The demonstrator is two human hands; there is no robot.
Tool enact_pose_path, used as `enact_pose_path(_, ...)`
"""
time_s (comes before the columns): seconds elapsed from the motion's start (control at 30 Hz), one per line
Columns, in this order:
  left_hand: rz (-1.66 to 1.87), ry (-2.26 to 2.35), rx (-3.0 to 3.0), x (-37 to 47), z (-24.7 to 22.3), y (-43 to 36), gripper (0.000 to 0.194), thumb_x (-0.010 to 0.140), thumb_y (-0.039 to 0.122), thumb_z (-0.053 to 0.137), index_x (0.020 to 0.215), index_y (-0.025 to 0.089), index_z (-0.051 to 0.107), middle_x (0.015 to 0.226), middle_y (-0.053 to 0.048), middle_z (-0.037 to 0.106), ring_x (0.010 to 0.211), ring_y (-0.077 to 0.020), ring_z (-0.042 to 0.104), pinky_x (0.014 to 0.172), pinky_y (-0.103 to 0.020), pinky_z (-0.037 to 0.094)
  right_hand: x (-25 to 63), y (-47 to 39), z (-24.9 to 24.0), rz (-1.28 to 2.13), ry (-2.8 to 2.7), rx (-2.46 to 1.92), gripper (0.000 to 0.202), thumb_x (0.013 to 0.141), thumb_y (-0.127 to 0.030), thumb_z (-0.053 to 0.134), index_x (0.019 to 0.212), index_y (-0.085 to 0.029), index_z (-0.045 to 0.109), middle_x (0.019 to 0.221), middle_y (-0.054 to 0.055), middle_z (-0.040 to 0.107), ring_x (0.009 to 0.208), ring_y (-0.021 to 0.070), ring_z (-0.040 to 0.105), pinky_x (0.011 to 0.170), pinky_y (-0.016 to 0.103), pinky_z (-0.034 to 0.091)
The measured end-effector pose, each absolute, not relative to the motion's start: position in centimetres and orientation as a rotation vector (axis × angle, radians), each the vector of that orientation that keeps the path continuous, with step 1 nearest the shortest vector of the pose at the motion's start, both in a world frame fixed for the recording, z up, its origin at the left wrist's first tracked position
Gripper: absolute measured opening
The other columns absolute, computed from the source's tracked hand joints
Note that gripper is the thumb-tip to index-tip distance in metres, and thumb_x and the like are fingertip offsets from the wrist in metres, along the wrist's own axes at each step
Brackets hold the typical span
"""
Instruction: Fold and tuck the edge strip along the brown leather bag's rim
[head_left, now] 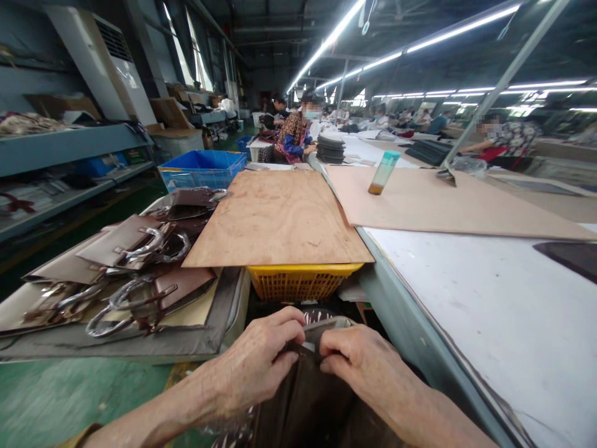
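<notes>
A dark brown bag (pixel 312 398) is low in front of me, close to my body, with a pale grey rim along its top edge. My left hand (pixel 273 351) pinches that edge between thumb and bent fingers. Just to its right, my right hand (pixel 352 354) grips the same edge, thumb and fingers pressed together. A small pale bit of the bag's inside shows in the gap between the two hands. The lower part of the bag runs out of view, partly covered by my forearms.
Several handbags (pixel 125 249) with plastic-wrapped handles lie on a side table. A wooden board (pixel 275 218) rests over a yellow basket (pixel 303 283). A capped bottle (pixel 384 173) stands on cardboard (pixel 466 205) over a white worktable (pixel 489 311). Behind are a blue crate (pixel 203 169) and co-workers.
</notes>
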State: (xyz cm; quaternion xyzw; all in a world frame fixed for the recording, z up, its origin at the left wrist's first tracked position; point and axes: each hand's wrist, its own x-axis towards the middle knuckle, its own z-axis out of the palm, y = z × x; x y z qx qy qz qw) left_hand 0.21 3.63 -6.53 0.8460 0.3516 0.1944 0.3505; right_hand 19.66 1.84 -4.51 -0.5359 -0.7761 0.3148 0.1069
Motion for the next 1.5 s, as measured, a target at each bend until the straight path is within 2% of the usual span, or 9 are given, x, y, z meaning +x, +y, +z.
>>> enact_pose_path(0.33, 0.294, 0.895, 2.197, 0.0, -4.7, 4.2, 0.025, 0.065, 0.006, 0.051, 0.086, 0.020, 0.051, 0.112, 0.002, 0.049, 0.089, -0.0123, 0.051, 0.082, -0.022, 0.037, 19.7, 1.9, -4.4, 0.961, -2.260, -1.539, 0.016, 0.072, -0.008, 0.052, 0.064, -0.021, 0.059, 0.067, -0.007, 0.058, 0.069, 0.0101, 0.051, 0.062, 0.020, 0.031)
enact_pose_path(0.57, 0.333, 1.022, 2.124, 0.8, -5.6, 5.1, 0.011, 0.064, 0.006, 0.048, 0.066, 0.016, 0.047, 0.089, 0.002, 0.054, 0.076, -0.0109, 0.049, 0.067, -0.021, 0.034, 19.6, 1.9, -4.7, 0.927, -2.242, -1.584, 0.014, 0.072, -0.011, 0.055, 0.060, -0.020, 0.056, 0.063, -0.006, 0.056, 0.066, 0.0110, 0.050, 0.058, 0.021, 0.031)
enact_pose_path(0.77, 0.386, 1.148, 2.097, 1.5, -6.3, 4.7, 0.010, 0.064, 0.007, 0.049, 0.063, 0.016, 0.049, 0.071, 0.002, 0.053, 0.068, -0.0110, 0.047, 0.061, -0.021, 0.031, 19.7, 2.1, -4.7, 0.933, -2.150, -1.763, 0.015, 0.075, -0.015, 0.052, 0.071, -0.023, 0.064, 0.070, -0.003, 0.063, 0.070, 0.0149, 0.055, 0.061, 0.023, 0.033)
enact_pose_path(1.0, 0.449, 1.153, 2.087, 1.3, -6.6, 4.3, 0.012, 0.075, 0.012, 0.048, 0.065, 0.016, 0.054, 0.072, 0.001, 0.054, 0.068, -0.0115, 0.049, 0.063, -0.021, 0.032, 19.5, 2.8, -5.2, 0.697, -2.185, -1.902, 0.016, 0.074, -0.012, 0.049, 0.064, -0.021, 0.058, 0.061, -0.002, 0.057, 0.059, 0.0135, 0.052, 0.056, 0.024, 0.030)
enact_pose_path(1.23, 0.478, 1.210, 2.038, 1.3, -6.7, 3.8, 0.013, 0.074, 0.009, 0.047, 0.068, 0.017, 0.056, 0.071, 0.002, 0.055, 0.066, -0.0112, 0.049, 0.062, -0.021, 0.032, 20.2, 3.4, -6.2, 0.645, -2.232, -1.861, 0.013, 0.071, -0.011, 0.050, 0.063, -0.021, 0.053, 0.058, -0.004, 0.051, 0.058, 0.0125, 0.048, 0.055, 0.024, 0.027)
enact_pose_path(1.33, 0.476, 1.245, 2.008, 1.4, -6.6, 3.6, 0.012, 0.073, 0.011, 0.047, 0.069, 0.018, 0.055, 0.068, 0.004, 0.053, 0.064, -0.0107, 0.047, 0.060, -0.021, 0.030, 20.2, 3.4, -6.2, 0.643, -2.219, -1.869, 0.013, 0.071, -0.009, 0.050, 0.070, -0.021, 0.055, 0.062, -0.003, 0.055, 0.061, 0.0135, 0.052, 0.055, 0.023, 0.028)
enact_pose_path(1.5, 0.470, 1.258, 1.934, 1.6, -6.4, 3.4, 0.011, 0.073, 0.010, 0.045, 0.073, 0.018, 0.051, 0.065, 0.006, 0.050, 0.061, -0.0096, 0.044, 0.058, -0.020, 0.029, 20.1, 3.5, -5.7, 0.744, -2.258, -1.779, 0.025, 0.074, -0.008, 0.048, 0.086, -0.023, 0.063, 0.076, 0.000, 0.065, 0.073, 0.0163, 0.058, 0.064, 0.023, 0.034)
